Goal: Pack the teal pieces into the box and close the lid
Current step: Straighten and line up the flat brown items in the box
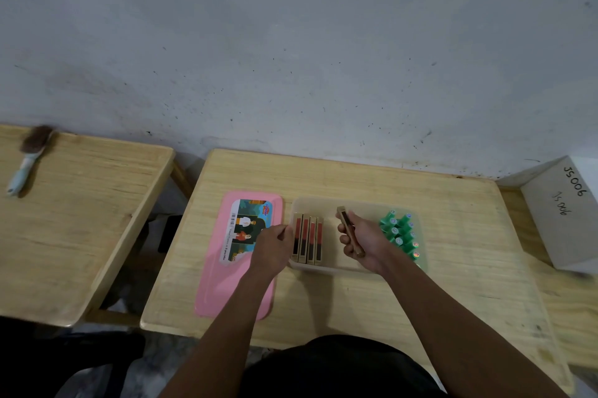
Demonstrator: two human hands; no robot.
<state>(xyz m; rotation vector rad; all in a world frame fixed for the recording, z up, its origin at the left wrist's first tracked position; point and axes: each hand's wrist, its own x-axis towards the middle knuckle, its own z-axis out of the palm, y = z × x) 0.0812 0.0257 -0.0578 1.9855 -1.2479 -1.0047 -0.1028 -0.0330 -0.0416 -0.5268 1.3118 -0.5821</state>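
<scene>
A translucent box (323, 203) sits on the wooden table. Several teal pieces (399, 234) stand packed along its right side. Several gold-and-red sticks (307, 240) lie side by side at its left end. My right hand (362, 240) hovers over the box's middle and grips one more gold stick (348, 226). My left hand (273, 243) holds the box's left rim with curled fingers. The pink lid (226, 284) lies flat on the table just left of the box, partly under my left forearm.
A second wooden table (81, 219) stands to the left with a brush (27, 159) on it. A grey cardboard box (563, 213) marked JS006 sits at the right edge. A wall rises behind the tables.
</scene>
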